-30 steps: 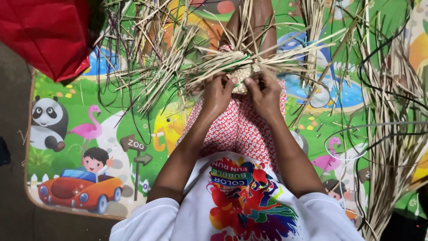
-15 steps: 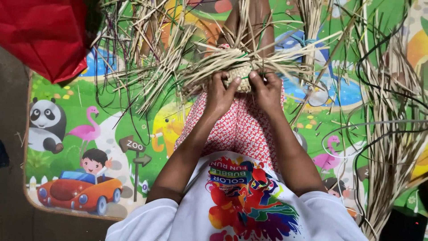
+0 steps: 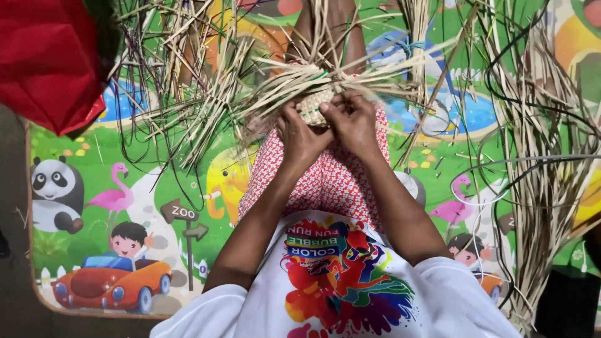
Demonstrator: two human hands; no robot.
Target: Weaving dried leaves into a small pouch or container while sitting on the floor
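A small woven piece of pale straw (image 3: 311, 103) rests over my lap, with long loose straw strips (image 3: 213, 94) fanning out from it to both sides. My left hand (image 3: 300, 134) grips the near left edge of the woven piece. My right hand (image 3: 355, 122) pinches strips at its right side, the fingers curled over the weave. Both hands touch each other at the thumbs. My lap is covered by red-and-white patterned cloth (image 3: 325, 181).
I sit on a colourful children's play mat (image 3: 125, 206) with animal and car pictures. A thick bundle of straw strips (image 3: 538, 175) lies on the right. A red bag (image 3: 47, 59) hangs at the upper left. A leg (image 3: 325, 28) extends ahead under the straw.
Both hands have stayed on the woven piece, with small shifts of the fingers working the strips. The straw ends have moved slightly.
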